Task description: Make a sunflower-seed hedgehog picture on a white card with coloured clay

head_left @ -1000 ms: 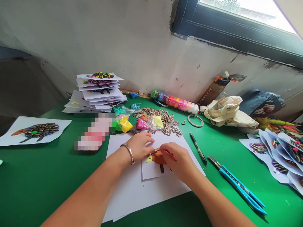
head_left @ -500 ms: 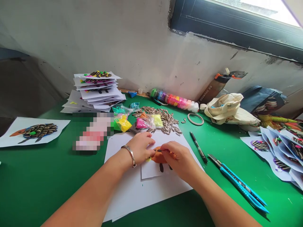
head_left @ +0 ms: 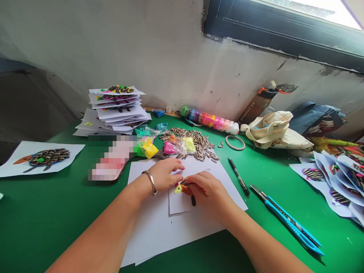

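Note:
A small white card (head_left: 178,204) lies on larger white sheets (head_left: 153,231), bearing an orange clay body (head_left: 186,189), a yellow clay head (head_left: 178,189) with a dark eye, and a black leg (head_left: 193,200). My right hand (head_left: 212,193) is closed in a pinch over the orange clay, with a striped sunflower seed (head_left: 184,182) at its fingertips. It covers most of the body. Just left of the head, my left hand (head_left: 162,175) has its fingers apart and holds nothing; its thumb is by the card's upper edge.
Behind the hands lie a pile of sunflower seeds (head_left: 199,142) and bagged clay (head_left: 173,147). A pen (head_left: 238,176) and a blue utility knife (head_left: 287,220), blade showing, are to the right. Finished seed pictures are stacked at left (head_left: 119,110) and right (head_left: 341,182).
My right hand has shifted slightly left over the orange clay, bringing the seed toward the head. My left hand has drawn back a little left, so the yellow head shows more.

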The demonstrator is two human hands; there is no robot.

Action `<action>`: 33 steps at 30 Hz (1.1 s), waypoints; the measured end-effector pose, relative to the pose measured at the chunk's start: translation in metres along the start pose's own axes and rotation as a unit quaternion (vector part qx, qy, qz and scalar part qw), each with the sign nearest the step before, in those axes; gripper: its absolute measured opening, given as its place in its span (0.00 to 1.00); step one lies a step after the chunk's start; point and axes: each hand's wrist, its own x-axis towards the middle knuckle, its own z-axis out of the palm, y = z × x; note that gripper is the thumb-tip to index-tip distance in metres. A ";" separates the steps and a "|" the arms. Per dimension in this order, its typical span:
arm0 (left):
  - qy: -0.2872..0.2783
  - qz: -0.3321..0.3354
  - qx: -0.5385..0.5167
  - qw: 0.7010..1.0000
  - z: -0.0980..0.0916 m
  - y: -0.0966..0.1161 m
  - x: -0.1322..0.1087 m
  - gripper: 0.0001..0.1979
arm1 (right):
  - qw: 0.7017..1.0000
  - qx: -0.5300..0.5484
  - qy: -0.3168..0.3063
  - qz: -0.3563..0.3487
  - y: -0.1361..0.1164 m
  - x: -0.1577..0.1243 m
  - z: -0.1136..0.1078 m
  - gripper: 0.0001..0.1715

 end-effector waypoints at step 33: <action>0.003 0.057 0.082 0.995 0.001 0.001 -0.008 0.09 | 0.997 -0.065 -0.023 -0.021 -0.006 0.006 0.003 0.12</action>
